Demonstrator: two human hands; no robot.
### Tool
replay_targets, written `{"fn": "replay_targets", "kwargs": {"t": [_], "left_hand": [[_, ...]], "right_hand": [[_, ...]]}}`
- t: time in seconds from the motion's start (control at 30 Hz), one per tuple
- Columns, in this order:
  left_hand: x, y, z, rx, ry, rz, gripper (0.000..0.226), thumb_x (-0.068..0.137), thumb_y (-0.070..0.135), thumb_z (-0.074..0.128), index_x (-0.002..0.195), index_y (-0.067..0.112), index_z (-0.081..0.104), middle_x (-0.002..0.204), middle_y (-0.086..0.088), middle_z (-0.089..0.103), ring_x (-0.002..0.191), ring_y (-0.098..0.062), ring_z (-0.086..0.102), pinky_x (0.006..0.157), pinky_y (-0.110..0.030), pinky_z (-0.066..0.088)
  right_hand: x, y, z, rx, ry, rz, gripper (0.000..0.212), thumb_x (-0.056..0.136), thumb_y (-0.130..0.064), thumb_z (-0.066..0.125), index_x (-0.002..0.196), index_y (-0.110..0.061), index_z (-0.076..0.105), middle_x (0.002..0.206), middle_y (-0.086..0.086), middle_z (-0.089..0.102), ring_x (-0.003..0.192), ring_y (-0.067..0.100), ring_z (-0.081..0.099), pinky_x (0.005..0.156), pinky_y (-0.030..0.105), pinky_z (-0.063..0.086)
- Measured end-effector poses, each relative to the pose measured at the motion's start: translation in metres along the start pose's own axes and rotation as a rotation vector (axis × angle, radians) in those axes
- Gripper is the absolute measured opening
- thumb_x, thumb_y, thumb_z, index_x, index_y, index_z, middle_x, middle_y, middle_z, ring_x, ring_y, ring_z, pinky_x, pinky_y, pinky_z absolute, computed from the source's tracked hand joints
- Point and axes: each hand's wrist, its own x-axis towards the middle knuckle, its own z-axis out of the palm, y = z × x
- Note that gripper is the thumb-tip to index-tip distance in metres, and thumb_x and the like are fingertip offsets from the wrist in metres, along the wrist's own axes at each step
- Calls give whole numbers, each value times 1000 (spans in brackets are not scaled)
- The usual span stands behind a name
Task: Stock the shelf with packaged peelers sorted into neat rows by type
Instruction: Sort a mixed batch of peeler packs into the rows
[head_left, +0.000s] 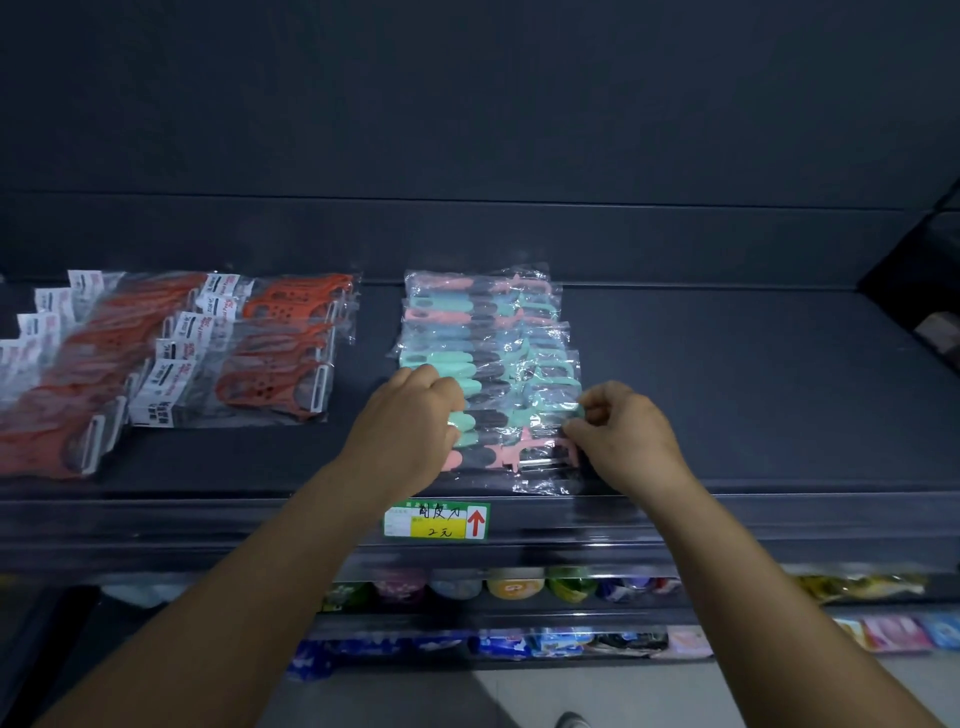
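Observation:
A row of pastel peelers (485, 338) in clear bags, mint green and pink, runs front to back on the dark shelf (727, 389). My left hand (410, 426) grips the handle ends of the nearest packs at the row's left side. My right hand (623, 434) pinches the blade end of a mint green peeler pack (545, 410) at the row's right side. A pink peeler (514, 454) lies at the row's front. Two rows of orange peelers (280, 353) in bags with white header cards lie to the left.
A green and yellow price tag (436, 519) with a red arrow sits on the shelf's front rail. Lower shelves hold colourful round items (514, 582) and blue packets (519, 642). The shelf's right half is bare dark surface. A shoe tip (574, 719) shows on the floor.

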Motion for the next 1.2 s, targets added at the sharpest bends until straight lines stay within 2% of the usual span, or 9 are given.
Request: {"fn": "replay_targets", "kwargs": {"t": [0.13,0.27,0.43,0.57,0.67,0.83,0.93,1.03,1.2], "left_hand": [[4,-1,-5,-63,22,-20,10,87,19,59,96,17,55,99,1,56,99,-21,49,86,-32,39],[3,-4,-9,-78,65,0,29,89,31,59,117,20,59,114,0,59,107,-21,52,100,-40,37],[-3,-1,-22,-13,157,14,31,91,16,56,121,21,59,119,-3,58,109,-23,49,102,-38,32],[-21,-1,-21,-74,-27,-5,32,96,23,49,126,26,57,119,0,54,111,-18,50,95,-33,40],[-33,-1,-9,-111,-83,-9,34,97,29,48,131,28,53,118,3,50,111,-15,45,93,-30,37],[-44,-4,-2,-4,-8,43,37,97,31,49,134,28,51,114,5,50,109,-17,43,97,-29,34],[-51,-8,-1,54,58,61,32,93,28,56,124,22,60,106,3,56,103,-22,50,92,-33,37],[-58,-13,1,24,117,-62,27,93,28,54,118,21,63,105,1,54,100,-21,47,85,-30,39],[-57,-14,4,-77,43,-191,30,100,30,37,118,21,59,120,5,45,112,-16,44,89,-29,41]], "right_hand": [[0,-1,0,134,38,-46,4,87,-17,59,85,-14,60,65,-9,57,47,0,52,45,13,37],[2,0,-1,281,75,-88,16,89,-18,59,73,-18,58,59,-8,52,52,9,44,51,23,36],[-2,-6,-8,385,13,-115,22,92,-19,56,70,-20,56,56,-8,48,49,7,40,51,23,38],[-10,1,-11,261,-131,-51,19,91,-23,57,74,-16,61,48,-9,54,42,4,40,48,22,36],[-16,8,-9,132,-134,-35,16,88,-22,61,74,-16,61,44,-12,55,37,-1,42,47,21,36],[-21,4,-10,-44,-141,-52,11,88,-24,61,79,-18,62,67,-7,59,62,10,52,54,23,38],[-23,2,-12,-142,-166,-57,9,89,-25,58,83,-19,61,71,-7,57,69,14,53,54,22,39],[-23,0,-13,-156,-171,-14,10,89,-27,59,84,-19,63,74,-6,60,72,14,55,56,22,40],[-22,-5,-17,-233,-181,14,13,83,-26,65,78,-14,67,71,-5,62,65,11,55,54,22,39]]}}
